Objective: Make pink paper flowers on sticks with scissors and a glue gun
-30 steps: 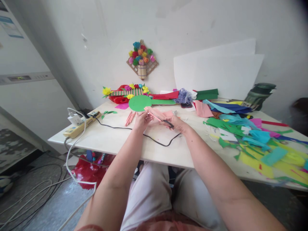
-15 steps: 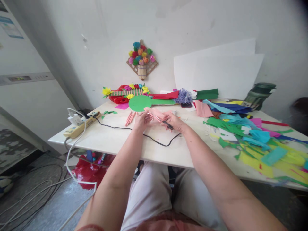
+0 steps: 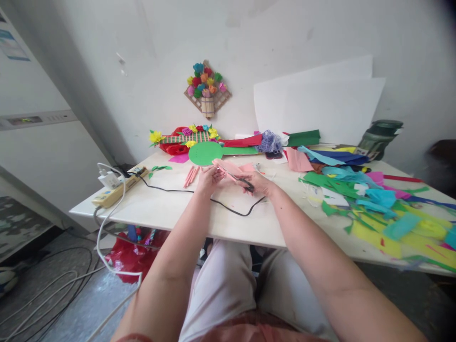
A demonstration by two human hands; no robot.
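Observation:
My left hand point(image 3: 208, 177) pinches the near edge of a pink paper piece point(image 3: 228, 167) held just above the white table point(image 3: 160, 209). My right hand point(image 3: 258, 183) grips black-handled scissors point(image 3: 242, 180) whose blades lie across that pink paper. Both hands meet at the middle of the table, over a black cable point(image 3: 228, 208). A few pink paper rolls point(image 3: 191, 175) lie to the left of my left hand, and a green paper disc point(image 3: 206, 153) lies just behind the hands.
Coloured paper scraps point(image 3: 374, 204) cover the table's right side. A power strip point(image 3: 116, 187) with plugs sits at the left edge, cables hanging to the floor. Paper flower crafts point(image 3: 185, 137) and white sheets point(image 3: 320, 104) stand against the wall; a green container point(image 3: 379, 135) is far right.
The scissors in my right hand have edged slightly left along the pink paper. The view has shifted a little; the hands stay in place.

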